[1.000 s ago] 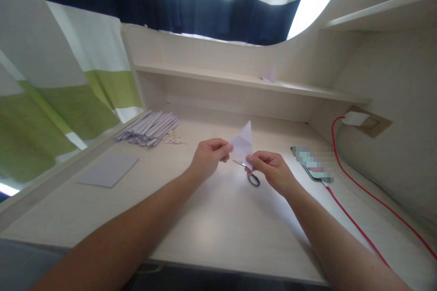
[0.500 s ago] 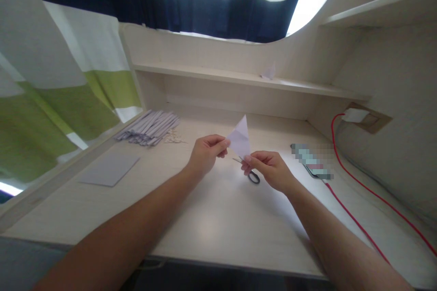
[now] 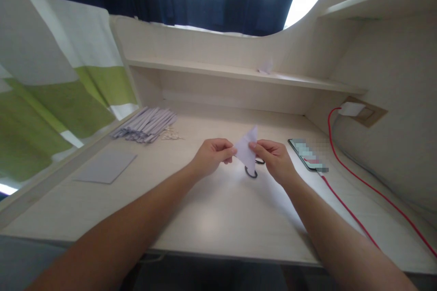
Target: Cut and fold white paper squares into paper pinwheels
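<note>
A small folded piece of white paper (image 3: 246, 150) is held in the air above the desk between both hands. My left hand (image 3: 212, 156) pinches its left corner. My right hand (image 3: 275, 160) pinches its upper right edge with thumb and forefinger. Small scissors with dark handles (image 3: 251, 172) lie on the desk just behind and below the paper, mostly hidden by it and by my right hand.
A pile of paper strips (image 3: 146, 124) and small scraps (image 3: 170, 134) lie at the back left. A flat pale sheet (image 3: 105, 166) rests on the left. A phone (image 3: 307, 155) with a red cable (image 3: 355, 177) lies at the right. A shelf (image 3: 239, 73) runs along the back.
The paper has turned and dropped lower: its point stood upright, now it tilts right. My right hand moved up from the bottom tip to the upper right edge.
</note>
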